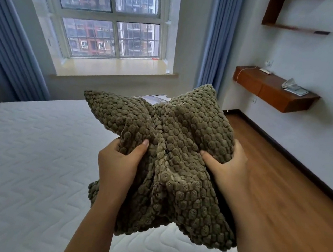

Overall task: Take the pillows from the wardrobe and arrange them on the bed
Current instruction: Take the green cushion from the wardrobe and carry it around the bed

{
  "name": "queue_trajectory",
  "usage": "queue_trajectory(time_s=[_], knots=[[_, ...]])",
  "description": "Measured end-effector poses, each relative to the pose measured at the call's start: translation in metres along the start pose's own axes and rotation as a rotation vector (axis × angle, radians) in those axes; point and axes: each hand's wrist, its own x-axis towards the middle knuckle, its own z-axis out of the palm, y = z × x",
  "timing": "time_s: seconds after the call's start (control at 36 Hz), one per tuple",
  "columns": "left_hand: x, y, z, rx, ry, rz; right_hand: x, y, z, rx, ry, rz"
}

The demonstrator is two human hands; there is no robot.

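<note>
The pillow, olive green with a bumpy, pebbled weave, sits at the centre of the frame, held in the air over the near right edge of the bed. It is squeezed in the middle, so the fabric bunches into folds and its corners splay outward, one pointing left and one pointing up toward the window.

The left hand grips the bunched fabric from the lower left. Its thumb presses into the front and its fingers are clamped round the back, out of sight. The right hand grips from the right, thumb dug into the front and fingers wrapped round the pillow's side. Both forearms rise from the bottom edge of the frame.

The bed fills the lower left, a bare white mattress with a wavy quilted pattern. To the right of it lies a wooden floor edged by a dark skirting board. A large window with a pale sill occupies the upper centre, flanked by blue curtains. On the white wall at right hangs a wooden shelf carrying a crumpled paper pack and a small white device with a cable.
</note>
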Motion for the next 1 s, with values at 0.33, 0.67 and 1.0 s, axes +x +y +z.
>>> queue_trajectory(time_s=[0.33,0.67,1.0], knots=[[-0.025,0.006,0.06,-0.012,0.012,-0.013,0.027,0.028,-0.052,0.048,-0.035,-0.024],[-0.055,0.025,0.18,0.012,0.217,-0.025,0.12,0.07,-0.131,0.012,-0.183,-0.121],[-0.069,0.041,0.215,0.017,0.26,-0.005,0.135,0.08,-0.159,0.066,-0.184,-0.115]])
